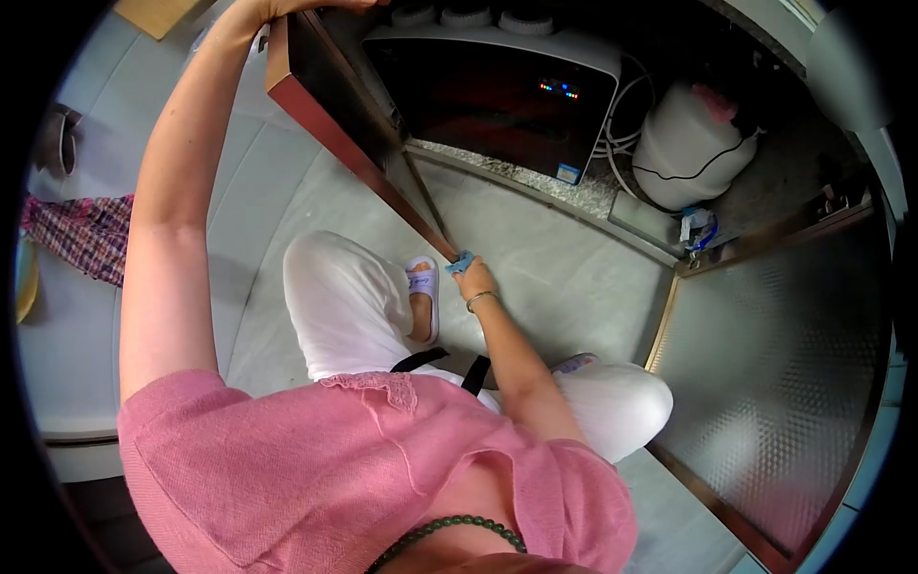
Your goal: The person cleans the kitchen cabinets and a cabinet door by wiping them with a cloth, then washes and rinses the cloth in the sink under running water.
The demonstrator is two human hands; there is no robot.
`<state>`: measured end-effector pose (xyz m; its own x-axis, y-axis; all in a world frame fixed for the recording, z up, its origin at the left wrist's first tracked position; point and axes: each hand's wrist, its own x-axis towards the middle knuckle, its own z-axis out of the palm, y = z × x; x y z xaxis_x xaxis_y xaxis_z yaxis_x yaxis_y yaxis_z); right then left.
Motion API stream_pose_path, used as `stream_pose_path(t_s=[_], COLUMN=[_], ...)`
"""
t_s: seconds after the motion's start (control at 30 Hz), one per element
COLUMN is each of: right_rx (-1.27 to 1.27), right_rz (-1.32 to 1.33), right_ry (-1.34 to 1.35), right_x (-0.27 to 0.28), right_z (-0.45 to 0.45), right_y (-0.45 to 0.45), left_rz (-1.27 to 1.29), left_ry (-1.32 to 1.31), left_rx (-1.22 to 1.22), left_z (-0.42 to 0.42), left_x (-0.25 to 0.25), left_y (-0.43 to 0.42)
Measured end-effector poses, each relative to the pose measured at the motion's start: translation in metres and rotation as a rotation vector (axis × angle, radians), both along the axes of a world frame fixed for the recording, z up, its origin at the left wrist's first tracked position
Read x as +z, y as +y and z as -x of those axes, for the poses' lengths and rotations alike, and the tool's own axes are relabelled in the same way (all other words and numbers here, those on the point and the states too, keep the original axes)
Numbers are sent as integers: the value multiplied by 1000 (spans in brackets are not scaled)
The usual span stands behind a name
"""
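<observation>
Fingers of the right hand (474, 279) pinch a blue cloth (459, 263) against the near end of the swung-out, red-edged cabinet door (325, 124). To the right stands another swung-out door (775, 383) with a textured panel. Farther off, inside the cabinet (591, 195), sit a black-fronted appliance (488, 100) with lit indicators and, right of it, a white tank (684, 153). Far left, the left hand (306, 4) is at the red-edged door's far end, cropped; its fingers' state cannot be told.
</observation>
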<state>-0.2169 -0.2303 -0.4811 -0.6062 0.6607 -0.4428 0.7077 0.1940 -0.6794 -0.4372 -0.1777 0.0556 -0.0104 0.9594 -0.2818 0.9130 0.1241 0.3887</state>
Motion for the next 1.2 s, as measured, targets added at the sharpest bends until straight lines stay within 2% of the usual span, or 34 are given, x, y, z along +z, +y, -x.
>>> stream_pose_path(t_s=[0.13,0.2,0.27,0.33,0.4,0.53,0.6,0.63,0.67,0.73,0.77,0.8,0.87,1.0,1.07,1.13,1.2], right_rx=[-13,210,232,251,310,229,231,227,229,217,194,192,240,198,208,169,132], right_rz=[24,140,121,99,96,25,31,34,13,20,17,12,-90,-13,77,96,117], right_ry=[-54,-123,-121,-125,-163,-82,-13,-26,-28,22,29,23,33,26,33,20,7], right_x=[-21,-34,-22,-17,-17,-3,8,4,0,7,10,15,22,32,62,65,72], right_z=[-10,-18,-26,-28,-28,-33,-36,-35,-34,-36,-39,-40,-43,-47,-52,-53,-55], right_y=[3,3,-6,-12,-13,-5,3,7,12,17,19,20,23,35,40,44,51], left_rz=[-53,-121,-241,-353,-515,-691,-556,-749,-764,-516,-686,-726,-1019,-1346,-1318,-1289,-1438], left_ry=[-24,-42,11,-189,-136,-256,-80,-147,-193,-281,-364,-401,-22,491,409,331,487], left_rx=[21,75,190,166,194,115,64,54,-4,129,133,52,-149,-74,-7,55,23], left_z=[1,0,-13,5,9,26,56,27,36,30,15,13,8,-19,-36,-45,-47], left_x=[-2,-1,-2,-13,-16,-23,-25,-28,-30,-20,-31,-38,-52,-75,-80,-86,-98], left_y=[1,2,3,12,17,19,21,11,13,-1,-7,-8,-6,-1,-5,-6,-5])
